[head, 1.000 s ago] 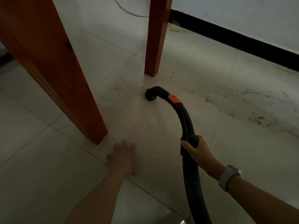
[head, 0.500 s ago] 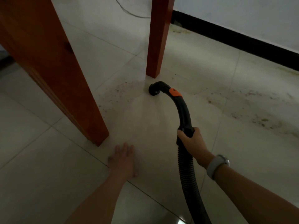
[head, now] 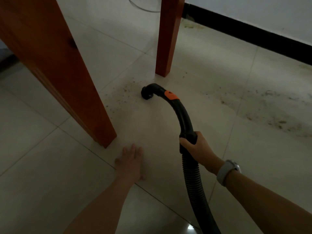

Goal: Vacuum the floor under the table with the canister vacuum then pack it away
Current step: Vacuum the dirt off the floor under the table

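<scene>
A black curved vacuum handle (head: 181, 114) with an orange button ends in an open nozzle (head: 147, 94) that sits low over the pale tiled floor (head: 50, 174), just right of a patch of dark crumbs (head: 124, 94). My right hand (head: 195, 146) grips the handle where the ribbed black hose (head: 195, 186) joins it. My left hand (head: 132, 162) presses flat on the tiles with straight fingers, near the foot of the big wooden table leg (head: 55, 65). The canister itself is out of view.
A second, slimmer table leg (head: 167, 38) stands just behind the nozzle. A dirty smear of debris (head: 270, 108) runs across the tiles at right. A black skirting board (head: 244, 32) lines the white wall. A thin cable (head: 143, 9) lies on the floor far back.
The nozzle has slid a little left along the floor toward the crumbs near the slim leg. My left hand has stayed flat on the tiles.
</scene>
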`<state>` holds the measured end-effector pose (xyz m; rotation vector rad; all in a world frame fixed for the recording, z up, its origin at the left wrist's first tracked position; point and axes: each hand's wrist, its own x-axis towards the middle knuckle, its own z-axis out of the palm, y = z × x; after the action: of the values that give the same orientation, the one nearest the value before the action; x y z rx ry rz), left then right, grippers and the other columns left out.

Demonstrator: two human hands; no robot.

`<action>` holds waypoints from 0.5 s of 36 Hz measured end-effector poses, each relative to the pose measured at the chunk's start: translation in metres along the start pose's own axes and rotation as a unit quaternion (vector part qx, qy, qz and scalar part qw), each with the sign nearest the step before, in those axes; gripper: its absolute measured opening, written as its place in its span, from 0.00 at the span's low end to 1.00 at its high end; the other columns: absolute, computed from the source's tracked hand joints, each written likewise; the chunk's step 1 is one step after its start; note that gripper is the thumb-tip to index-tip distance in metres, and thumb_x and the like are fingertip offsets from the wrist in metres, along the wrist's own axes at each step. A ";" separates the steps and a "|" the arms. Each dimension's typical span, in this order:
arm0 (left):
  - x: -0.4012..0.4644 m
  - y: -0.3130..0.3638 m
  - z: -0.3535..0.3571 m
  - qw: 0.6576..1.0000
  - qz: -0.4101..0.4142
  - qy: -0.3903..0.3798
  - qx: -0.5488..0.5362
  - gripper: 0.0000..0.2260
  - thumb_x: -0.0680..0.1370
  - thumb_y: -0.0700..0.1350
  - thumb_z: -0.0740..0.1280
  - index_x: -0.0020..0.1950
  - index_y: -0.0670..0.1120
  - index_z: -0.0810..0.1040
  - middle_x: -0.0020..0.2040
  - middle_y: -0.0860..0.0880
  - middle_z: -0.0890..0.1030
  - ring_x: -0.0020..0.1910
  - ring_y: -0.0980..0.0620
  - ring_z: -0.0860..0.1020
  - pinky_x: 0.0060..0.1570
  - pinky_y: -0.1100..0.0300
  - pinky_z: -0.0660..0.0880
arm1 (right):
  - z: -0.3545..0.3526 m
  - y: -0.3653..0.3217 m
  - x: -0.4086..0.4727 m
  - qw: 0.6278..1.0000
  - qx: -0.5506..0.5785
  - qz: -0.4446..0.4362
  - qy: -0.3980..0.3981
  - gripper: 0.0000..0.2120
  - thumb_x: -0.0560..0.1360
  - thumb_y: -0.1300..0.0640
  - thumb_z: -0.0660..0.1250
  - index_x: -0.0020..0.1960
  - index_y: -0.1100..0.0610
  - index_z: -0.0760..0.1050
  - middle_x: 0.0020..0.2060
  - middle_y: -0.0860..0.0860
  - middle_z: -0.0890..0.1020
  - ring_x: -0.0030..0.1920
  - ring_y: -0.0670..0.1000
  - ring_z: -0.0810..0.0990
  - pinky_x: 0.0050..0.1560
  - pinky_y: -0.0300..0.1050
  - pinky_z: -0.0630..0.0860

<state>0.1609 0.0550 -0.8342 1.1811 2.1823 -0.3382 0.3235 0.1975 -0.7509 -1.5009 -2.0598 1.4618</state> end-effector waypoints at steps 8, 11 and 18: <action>0.001 -0.001 0.001 1.000 -0.005 0.002 -0.005 0.49 0.71 0.59 0.71 0.78 0.53 0.38 0.78 0.50 0.37 0.77 0.42 0.41 0.70 0.40 0.58 | 0.000 0.012 -0.020 0.999 -0.030 -0.005 -0.032 0.17 0.76 0.53 0.67 0.57 0.55 0.62 0.40 0.47 0.76 0.39 0.42 0.76 0.34 0.32 0.73; 0.001 -0.001 0.001 1.000 -0.007 -0.003 -0.012 0.49 0.72 0.58 0.71 0.78 0.53 0.38 0.78 0.50 0.36 0.77 0.42 0.40 0.71 0.40 0.57 | 0.002 0.016 -0.027 0.998 -0.046 -0.011 -0.049 0.17 0.75 0.52 0.67 0.57 0.54 0.63 0.41 0.46 0.75 0.39 0.43 0.77 0.35 0.33 0.73; -0.001 -0.003 0.002 1.000 -0.004 -0.004 -0.010 0.48 0.72 0.59 0.70 0.78 0.52 0.38 0.78 0.49 0.36 0.77 0.42 0.40 0.71 0.40 0.55 | 0.007 0.018 -0.043 0.991 -0.062 -0.027 -0.116 0.16 0.75 0.52 0.68 0.56 0.52 0.63 0.41 0.45 0.76 0.39 0.42 0.78 0.34 0.31 0.73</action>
<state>0.1597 0.0516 -0.8359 1.1599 2.1794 -0.3235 0.3495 0.1581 -0.7528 -1.3608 -2.3440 1.5800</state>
